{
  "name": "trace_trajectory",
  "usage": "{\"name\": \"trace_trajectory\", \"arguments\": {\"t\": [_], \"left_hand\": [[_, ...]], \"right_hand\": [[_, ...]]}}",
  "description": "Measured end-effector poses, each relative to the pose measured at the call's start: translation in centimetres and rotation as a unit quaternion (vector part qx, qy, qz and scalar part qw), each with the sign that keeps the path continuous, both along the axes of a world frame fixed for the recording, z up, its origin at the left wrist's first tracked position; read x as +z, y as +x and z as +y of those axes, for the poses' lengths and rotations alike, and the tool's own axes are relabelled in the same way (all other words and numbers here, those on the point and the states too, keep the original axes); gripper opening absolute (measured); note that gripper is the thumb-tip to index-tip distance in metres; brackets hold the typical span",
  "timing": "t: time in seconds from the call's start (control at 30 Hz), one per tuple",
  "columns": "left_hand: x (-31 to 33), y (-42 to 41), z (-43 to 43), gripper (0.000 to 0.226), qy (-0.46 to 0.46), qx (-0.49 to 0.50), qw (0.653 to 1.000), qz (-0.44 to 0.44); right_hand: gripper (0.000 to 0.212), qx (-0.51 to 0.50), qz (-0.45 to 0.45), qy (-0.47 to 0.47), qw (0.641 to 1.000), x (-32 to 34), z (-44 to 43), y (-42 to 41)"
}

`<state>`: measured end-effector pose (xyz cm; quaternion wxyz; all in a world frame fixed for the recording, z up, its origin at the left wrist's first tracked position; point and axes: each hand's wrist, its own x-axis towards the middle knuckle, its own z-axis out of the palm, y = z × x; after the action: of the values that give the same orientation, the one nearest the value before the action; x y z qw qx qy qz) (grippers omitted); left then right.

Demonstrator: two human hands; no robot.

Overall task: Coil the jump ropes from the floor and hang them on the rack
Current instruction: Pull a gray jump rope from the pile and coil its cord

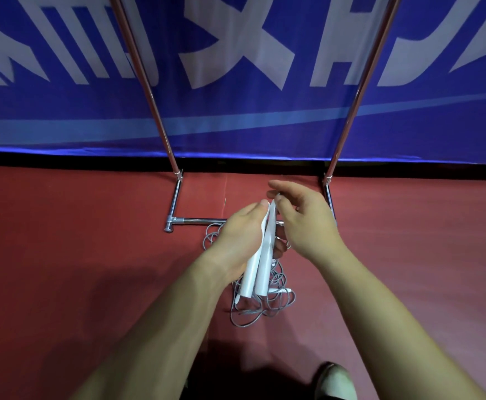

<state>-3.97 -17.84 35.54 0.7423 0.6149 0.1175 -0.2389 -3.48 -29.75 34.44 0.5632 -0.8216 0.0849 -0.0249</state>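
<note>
the left hand (pixel 240 236) holds two white handles (pixel 260 262) side by side, its fingers (pixel 279 246) curled round their middle and its thumb lying along the upper part. the handles' long axis runs from the wide butt ends, low and nearer the person, up and away to the narrow tips, which point toward the rack (pixel 200 221) and lean a little to the right. the two lie almost parallel and touch along their length.

the right hand (pixel 303 222) is at the tips: its thumb and forefinger close in a pinch on the narrow end of one handle. whether they also catch the cord there cannot be told. its other fingers are loosely bent.

the grey rope (pixel 264 308) lies in a loose tangle on the red floor (pixel 91 255), directly under the hands. its far loops reach the rack's low chrome base bar, and another white piece shows among the near loops.

the rack's two chrome uprights rise on either side of the hands, leaning apart in this wide view, with open space between them. behind them hangs a blue banner (pixel 236 128) whose lower edge meets the floor. floor lies open to the left and right of the tangle. a pale shoe (pixel 335 381) shows at the bottom edge, well apart from the rope.
</note>
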Motion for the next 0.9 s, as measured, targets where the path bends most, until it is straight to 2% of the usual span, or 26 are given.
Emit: {"name": "trace_trajectory", "arguments": {"t": [0.2, 0.37, 0.47, 0.57, 0.73, 0.8, 0.9], "left_hand": [[-0.6, 0.3, 0.7, 0.026, 0.059, -0.047, 0.997, -0.019], [0.2, 0.2, 0.9, 0.021, 0.026, -0.092, 0.995, 0.003], [0.7, 0.4, 1.0, 0.008, 0.062, -0.152, 0.986, -0.020], [1.4, 0.0, 1.5, 0.023, 0.129, -0.215, 0.965, -0.075], [4.1, -1.7, 2.0, 0.020, 0.091, -0.220, 0.967, -0.093], [4.9, -2.7, 2.4, 0.009, 0.082, -0.221, 0.968, -0.089], [4.3, -4.3, 2.9, 0.013, 0.081, -0.210, 0.972, -0.067]], "right_hand": [[0.032, 0.073, 0.016, -0.115, 0.991, 0.8, -1.3, -0.4], [0.033, 0.111, -0.034, -0.149, 0.982, 0.9, -1.8, -0.6], [0.037, 0.131, -0.060, -0.176, 0.974, 1.0, -2.3, -0.6], [0.035, 0.139, -0.075, -0.224, 0.962, 1.5, -2.6, -0.8], [0.016, 0.117, -0.115, -0.208, 0.964, 4.1, -2.6, -2.7], [0.014, 0.077, -0.121, -0.192, 0.971, 5.1, -2.6, -3.5], [0.019, 0.063, -0.132, -0.180, 0.973, 5.5, -1.9, -4.3]]}}
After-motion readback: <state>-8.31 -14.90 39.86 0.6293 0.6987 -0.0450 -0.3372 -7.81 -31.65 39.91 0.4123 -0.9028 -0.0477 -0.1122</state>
